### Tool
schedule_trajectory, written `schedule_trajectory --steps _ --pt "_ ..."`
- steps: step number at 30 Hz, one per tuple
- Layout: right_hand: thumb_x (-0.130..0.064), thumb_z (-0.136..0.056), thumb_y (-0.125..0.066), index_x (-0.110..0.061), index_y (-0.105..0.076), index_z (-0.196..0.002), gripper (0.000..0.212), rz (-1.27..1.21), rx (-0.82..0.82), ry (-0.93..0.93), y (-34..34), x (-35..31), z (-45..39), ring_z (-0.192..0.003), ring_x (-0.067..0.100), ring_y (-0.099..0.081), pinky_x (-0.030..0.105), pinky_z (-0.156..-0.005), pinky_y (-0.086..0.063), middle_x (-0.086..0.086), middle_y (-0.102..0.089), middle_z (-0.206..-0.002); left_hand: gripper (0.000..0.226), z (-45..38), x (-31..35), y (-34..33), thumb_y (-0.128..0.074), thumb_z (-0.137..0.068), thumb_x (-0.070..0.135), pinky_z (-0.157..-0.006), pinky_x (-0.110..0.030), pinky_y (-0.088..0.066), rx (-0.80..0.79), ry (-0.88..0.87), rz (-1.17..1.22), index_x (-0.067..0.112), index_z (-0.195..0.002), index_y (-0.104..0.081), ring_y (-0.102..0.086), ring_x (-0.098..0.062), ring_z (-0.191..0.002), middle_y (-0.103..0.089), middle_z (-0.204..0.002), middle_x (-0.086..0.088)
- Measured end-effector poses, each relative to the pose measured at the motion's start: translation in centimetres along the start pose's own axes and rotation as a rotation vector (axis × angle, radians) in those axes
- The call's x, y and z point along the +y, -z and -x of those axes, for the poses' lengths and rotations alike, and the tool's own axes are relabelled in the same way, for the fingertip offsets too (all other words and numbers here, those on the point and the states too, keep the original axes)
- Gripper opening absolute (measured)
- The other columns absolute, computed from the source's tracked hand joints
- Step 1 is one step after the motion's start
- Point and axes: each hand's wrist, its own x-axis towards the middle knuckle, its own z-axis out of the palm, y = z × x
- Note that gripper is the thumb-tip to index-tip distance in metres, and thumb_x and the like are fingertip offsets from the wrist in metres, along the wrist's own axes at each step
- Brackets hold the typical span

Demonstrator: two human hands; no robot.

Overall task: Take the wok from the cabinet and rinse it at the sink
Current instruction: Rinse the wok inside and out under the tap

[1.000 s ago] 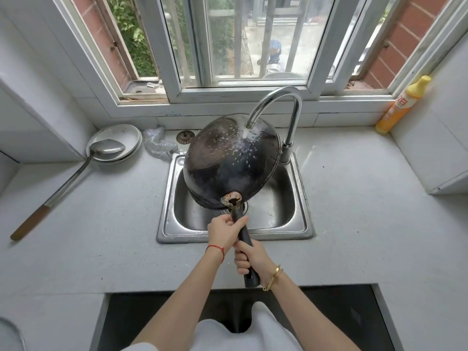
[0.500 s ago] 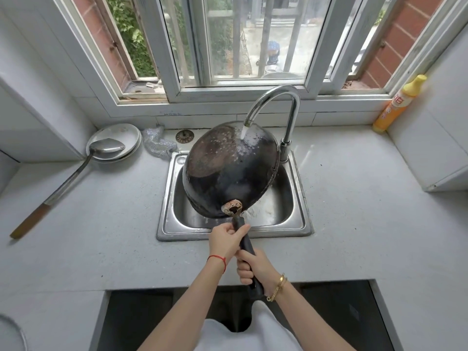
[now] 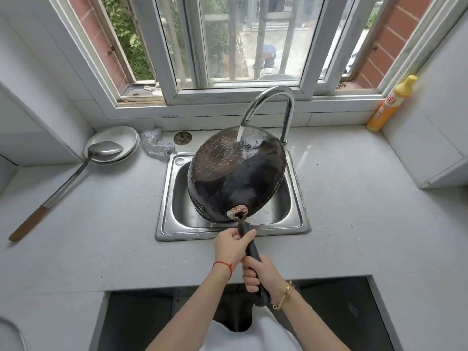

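Note:
A black wok (image 3: 235, 178) hangs upside down and tilted over the steel sink (image 3: 167, 198), its dark underside facing me. Water runs from the curved chrome faucet (image 3: 276, 97) onto the far upper part of the wok and splashes off in drops. My left hand (image 3: 231, 244) grips the black handle close to the wok's rusty bracket. My right hand (image 3: 258, 273) grips the same handle lower down, nearer my body. The wok's inside is hidden.
A long steel ladle (image 3: 76, 173) rests with its bowl on white plates (image 3: 119, 138) at the left. A steel scourer (image 3: 155, 145) and a drain strainer (image 3: 182, 137) lie behind the sink. A yellow detergent bottle (image 3: 390, 105) stands at the right wall. An open cabinet gap is below me.
The wok has tilted and shifted slightly toward me and to the right under the stream; the water now strikes its far upper rim area. Both hands keep their grip on the handle.

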Motion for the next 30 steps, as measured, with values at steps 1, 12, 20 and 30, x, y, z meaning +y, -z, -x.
schedule_trajectory --steps 1,12,20,30 --pt "-0.012 -0.099 -0.051 -0.013 -0.045 -0.070 0.029 -0.007 0.002 -0.001 0.0 -0.1 0.1 -0.033 0.007 -0.034 0.017 -0.032 -0.033 -0.004 -0.037 -0.046 0.030 0.0 0.0 0.0 -0.077 -0.078 0.038 -0.053 -0.018 -0.046 0.001 -0.004 -0.005 0.019 -0.062 -0.061 -0.053 -0.007 -0.053 -0.057 -0.052 0.006" --pt "-0.015 -0.099 -0.053 -0.012 -0.049 -0.072 0.027 0.011 0.011 0.025 -0.1 -1.7 -1.1 -0.035 0.009 -0.036 0.018 -0.034 -0.035 -0.002 -0.039 -0.048 0.037 -1.7 1.5 0.0 -0.078 -0.078 0.036 -0.053 -0.022 -0.046 0.014 -0.026 -0.020 0.019 -0.055 -0.055 -0.048 -0.010 -0.051 -0.051 -0.047 0.007" --pt "-0.014 -0.098 -0.054 -0.011 -0.047 -0.077 0.022 0.021 -0.021 0.021 -0.9 -3.0 -3.0 -0.036 0.008 -0.035 0.018 -0.035 -0.034 -0.002 -0.037 -0.050 0.046 -3.9 1.6 1.1 -0.079 -0.073 0.043 -0.055 -0.025 -0.038 0.071 -0.016 -0.008 0.015 -0.054 -0.047 -0.038 -0.015 -0.054 -0.042 -0.048 0.002" --pt "-0.013 -0.096 -0.057 -0.012 -0.046 -0.078 0.021 0.075 -0.052 0.015 -1.9 -3.0 -3.9 -0.036 0.008 -0.035 0.018 -0.035 -0.034 -0.002 -0.037 -0.050 0.046 -3.9 1.3 2.6 -0.079 -0.075 0.038 -0.053 -0.022 -0.038 0.100 0.007 0.029 0.017 -0.050 -0.046 -0.039 -0.010 -0.048 -0.041 -0.040 0.011"
